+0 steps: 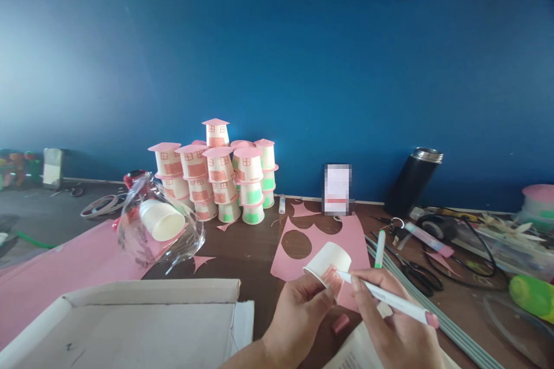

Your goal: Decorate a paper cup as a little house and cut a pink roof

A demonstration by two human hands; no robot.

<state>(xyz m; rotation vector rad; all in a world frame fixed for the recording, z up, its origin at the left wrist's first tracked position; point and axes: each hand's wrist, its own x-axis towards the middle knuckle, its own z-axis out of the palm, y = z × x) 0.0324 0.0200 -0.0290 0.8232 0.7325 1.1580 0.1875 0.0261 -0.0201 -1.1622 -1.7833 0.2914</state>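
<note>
A white paper cup (328, 258) lies tilted in my left hand (298, 317), whose fingers and thumb grip it near the rim. My right hand (389, 323) is closed round a white marker (396, 298) with a pinkish-red end, and its tip touches the cup's side, where reddish lines and a coloured patch show. Below the hands lies a small red marker cap (340, 324). Under the cup is a pink paper sheet (285, 251) with round holes cut out of it. A green-capped marker (380, 248) stands just beyond my right hand.
Stacked paper-cup houses (216, 167) with pink roofs stand at the back. Plain cups (162, 222) lie in a clear plastic bag at left, behind a white cardboard box lid (151, 323). Scissors (422, 279), grey rods (433, 305) and a black flask (413, 181) are at right.
</note>
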